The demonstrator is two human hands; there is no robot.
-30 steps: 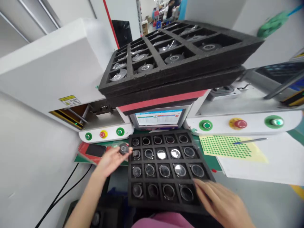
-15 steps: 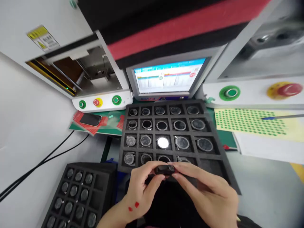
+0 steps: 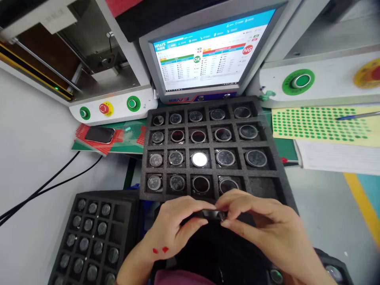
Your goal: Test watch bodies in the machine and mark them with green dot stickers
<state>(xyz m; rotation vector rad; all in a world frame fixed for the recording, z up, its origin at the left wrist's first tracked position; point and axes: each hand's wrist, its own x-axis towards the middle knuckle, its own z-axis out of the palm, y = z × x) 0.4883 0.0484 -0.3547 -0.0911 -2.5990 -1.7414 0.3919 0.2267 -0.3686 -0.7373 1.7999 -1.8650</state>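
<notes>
Between my two hands is a dark watch case point(image 3: 211, 215), seen edge-on just in front of the large tray. My left hand point(image 3: 175, 223) pinches its left end between thumb and fingers. Red marks show near that wrist. At the case's right end, my right hand point(image 3: 261, 223) has thumb and fingertips closed on it. The face of the case is hidden from view. Beyond my hands lies a dark foam tray point(image 3: 212, 149) of round watches in square compartments. One watch point(image 3: 200, 159) in it reflects bright white light.
A second foam tray point(image 3: 120, 233) with watches stands lower left. Behind the big tray are a monitor point(image 3: 204, 55) showing OK and NG and machine panels with green buttons point(image 3: 302, 80). A phone point(image 3: 100, 134) lies left; a green-dot sticker sheet point(image 3: 320, 124) and pen point(image 3: 356, 116) lie right.
The view has tilted downward, so the tray and monitor sit higher in the picture. My right fingers have shifted and curled more around the case's right end. The left hand keeps its pinch.
</notes>
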